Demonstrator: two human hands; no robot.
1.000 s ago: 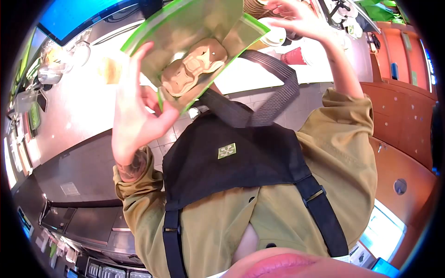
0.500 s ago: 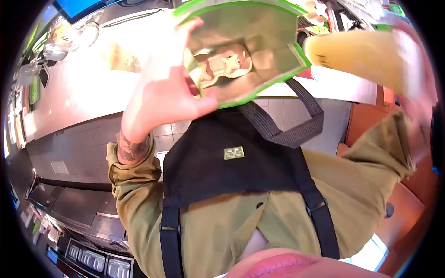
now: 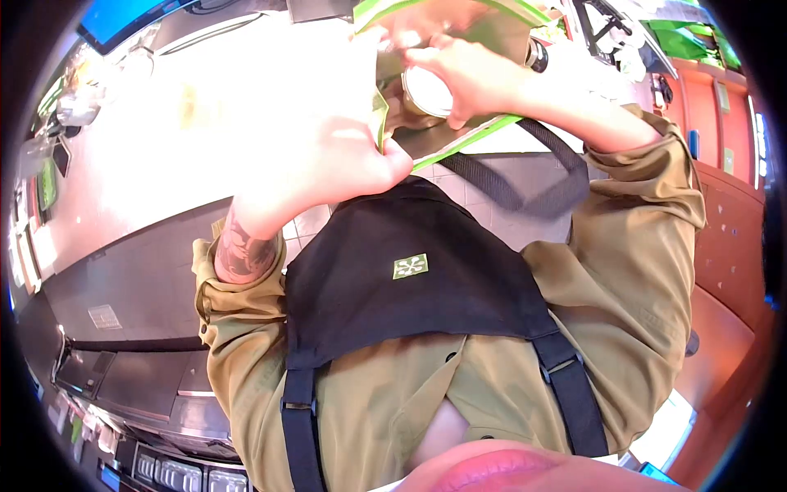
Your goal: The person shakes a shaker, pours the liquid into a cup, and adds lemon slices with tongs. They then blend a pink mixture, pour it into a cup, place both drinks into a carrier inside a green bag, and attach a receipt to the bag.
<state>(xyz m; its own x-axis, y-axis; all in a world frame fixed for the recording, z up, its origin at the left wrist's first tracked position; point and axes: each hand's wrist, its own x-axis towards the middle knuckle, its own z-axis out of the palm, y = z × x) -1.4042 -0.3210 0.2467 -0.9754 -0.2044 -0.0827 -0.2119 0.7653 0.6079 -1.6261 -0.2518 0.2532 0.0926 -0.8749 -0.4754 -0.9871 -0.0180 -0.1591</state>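
A bag with a bright green rim (image 3: 471, 143) and a shiny, silvery lining stands open at the counter's front edge. Its black strap handle (image 3: 485, 184) hangs over the near side. My left hand (image 3: 348, 160) grips the bag's left edge, thumb toward me. Inside the bag, my right hand (image 3: 475, 75) has its fingers wrapped round a cup (image 3: 428, 92) with a pale round lid, which tilts slightly. The cup's lower part and the bottom of the bag are mostly hidden by my hand and the rim.
A pale counter (image 3: 139, 176) stretches to the left, with a screen (image 3: 131, 23) at the back. Plastic-wrapped items (image 3: 78, 107) lie far left. Behind my right wrist is a dark cylindrical object (image 3: 538, 56). An orange cabinet (image 3: 725, 225) stands at the right.
My right hand has brought the cup of yellowish drink from the far right into the bag. The cardboard cup carrier seen inside is now largely covered. My left hand still holds the bag's edge.
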